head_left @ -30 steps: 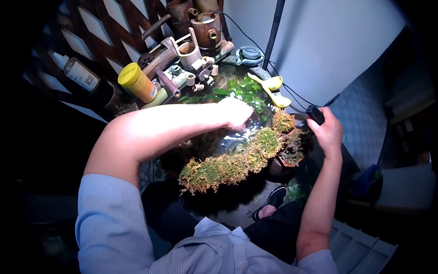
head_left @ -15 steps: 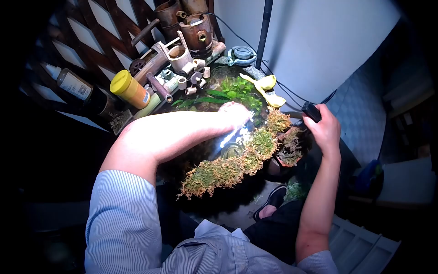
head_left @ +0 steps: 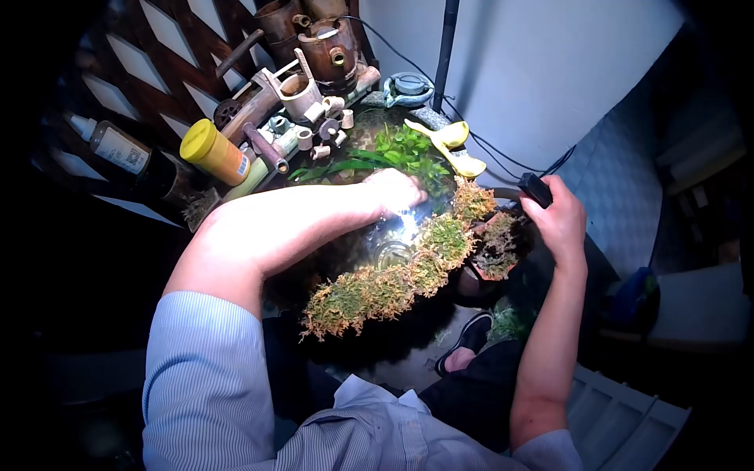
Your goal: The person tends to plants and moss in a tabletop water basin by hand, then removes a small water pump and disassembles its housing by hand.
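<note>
My left hand [head_left: 395, 191] reaches into the water of a planted basin, its fingers partly under the surface and washed out by glare. Whether they grip anything is hidden. Just behind it grow green leafy plants [head_left: 408, 149]. Nearer to me, a round glass-like rim [head_left: 394, 255] shows through the water, next to a band of yellow-green moss [head_left: 377, 294] along the basin's front edge. On the right, my right hand [head_left: 561, 220] is closed around a small black block-shaped device [head_left: 536, 190], above the basin's right side.
Yellow scoops [head_left: 455, 145] lie on the back rim near a blue-grey ornament [head_left: 408, 89]. At the left stand a yellow-lidded jar [head_left: 214, 153], a dropper bottle [head_left: 118, 145] and bamboo pieces [head_left: 267, 145]. A potted plant [head_left: 496, 245] sits beside the moss; a black pole [head_left: 446, 55] rises behind.
My left hand has shifted slightly left and toward me in the water, and the bright streak beside it has shrunk. My right hand keeps its hold on the black device. The view has shifted slightly.
</note>
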`<act>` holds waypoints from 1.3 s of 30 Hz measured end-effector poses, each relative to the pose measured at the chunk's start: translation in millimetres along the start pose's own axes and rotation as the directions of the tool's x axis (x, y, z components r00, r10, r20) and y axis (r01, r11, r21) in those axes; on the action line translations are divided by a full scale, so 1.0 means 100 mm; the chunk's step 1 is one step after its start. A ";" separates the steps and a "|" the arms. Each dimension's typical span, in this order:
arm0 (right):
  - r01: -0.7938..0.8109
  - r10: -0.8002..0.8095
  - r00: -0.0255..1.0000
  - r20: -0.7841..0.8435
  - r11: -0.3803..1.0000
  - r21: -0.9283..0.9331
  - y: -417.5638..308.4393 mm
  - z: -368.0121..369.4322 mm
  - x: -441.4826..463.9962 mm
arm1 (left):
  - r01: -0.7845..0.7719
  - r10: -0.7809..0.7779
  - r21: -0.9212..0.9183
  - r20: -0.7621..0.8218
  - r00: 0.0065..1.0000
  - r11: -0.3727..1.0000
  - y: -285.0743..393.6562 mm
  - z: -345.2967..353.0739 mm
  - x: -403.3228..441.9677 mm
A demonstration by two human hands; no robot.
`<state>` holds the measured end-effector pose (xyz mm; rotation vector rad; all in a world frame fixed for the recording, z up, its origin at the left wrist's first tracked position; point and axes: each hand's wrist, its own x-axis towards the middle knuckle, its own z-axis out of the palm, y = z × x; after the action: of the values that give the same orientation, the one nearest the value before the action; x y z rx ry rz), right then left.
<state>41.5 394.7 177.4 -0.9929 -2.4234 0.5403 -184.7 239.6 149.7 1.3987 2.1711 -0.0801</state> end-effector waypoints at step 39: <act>0.003 -0.004 1.000 0.031 1.000 0.029 -0.05 -0.04 -0.02 | -0.335 0.346 0.412 0.049 0.937 0.848 -0.29 0.21 0.34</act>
<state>42.2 390.5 182.9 -0.9751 -2.4367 0.5927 -211.2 247.9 109.2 2.0175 1.9593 -0.4140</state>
